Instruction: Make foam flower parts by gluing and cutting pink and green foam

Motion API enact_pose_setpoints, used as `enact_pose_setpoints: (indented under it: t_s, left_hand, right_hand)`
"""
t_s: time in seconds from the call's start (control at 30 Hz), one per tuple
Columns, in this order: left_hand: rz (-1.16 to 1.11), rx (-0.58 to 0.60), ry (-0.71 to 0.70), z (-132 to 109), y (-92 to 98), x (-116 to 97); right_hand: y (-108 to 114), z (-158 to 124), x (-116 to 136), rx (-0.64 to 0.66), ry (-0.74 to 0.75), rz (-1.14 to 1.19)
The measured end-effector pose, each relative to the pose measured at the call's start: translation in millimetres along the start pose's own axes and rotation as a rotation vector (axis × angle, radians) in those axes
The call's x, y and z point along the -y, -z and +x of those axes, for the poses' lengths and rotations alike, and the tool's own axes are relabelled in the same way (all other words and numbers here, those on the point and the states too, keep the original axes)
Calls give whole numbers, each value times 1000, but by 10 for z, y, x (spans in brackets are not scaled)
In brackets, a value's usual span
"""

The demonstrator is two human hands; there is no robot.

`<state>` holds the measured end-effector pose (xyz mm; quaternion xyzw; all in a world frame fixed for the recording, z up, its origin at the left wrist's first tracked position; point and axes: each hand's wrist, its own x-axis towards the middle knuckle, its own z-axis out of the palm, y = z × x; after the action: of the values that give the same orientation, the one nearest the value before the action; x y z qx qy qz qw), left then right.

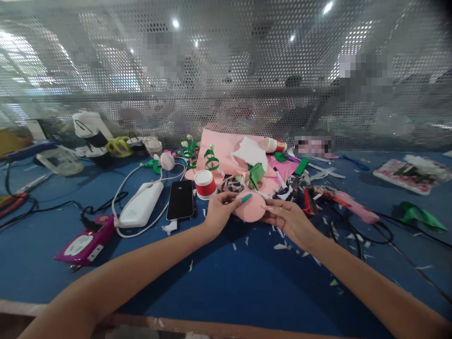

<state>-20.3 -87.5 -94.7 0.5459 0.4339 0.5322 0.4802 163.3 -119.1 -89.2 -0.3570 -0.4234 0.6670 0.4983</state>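
Between my two hands is a round piece of pink paper (250, 207), held above the blue table. My left hand (223, 209) pinches its left edge, the thumb with a teal nail lying across the top. At its right edge my right hand (287, 220) grips it between thumb and fingers. Just left of the pink circle stands a red and white paper cup (205, 184), upside down. Behind my hands lie a folded green paper piece (256, 175), crumpled white paper (250, 153) and a large pink sheet (221, 146).
To the left lie a black phone (180, 200), a white power bank (140, 205) with its cable and a purple extension socket (86, 241). A pink glue gun (356, 207) and black cords are at right. Paper scraps litter the table (226, 282); a perforated metal screen (226, 70) stands behind.
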Motion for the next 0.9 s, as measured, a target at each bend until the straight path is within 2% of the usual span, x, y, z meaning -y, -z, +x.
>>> enact_pose_setpoints:
  t_s: [0.13,0.33,0.6,0.9]
  left_hand:
    - [2,20,-19,-1,8,1]
    - [34,101,-60,-12,22,-1]
    - [30,61,-22,-44,-2,-61]
    - [-30,92,3,-25,-1,-14]
  right_hand:
    - [12,3,-3,12,15,-17]
    - [22,19,14,-35,15,9]
    - [17,26,-2,-39,7,-10]
    - [39,30,-13,-29,6,-17]
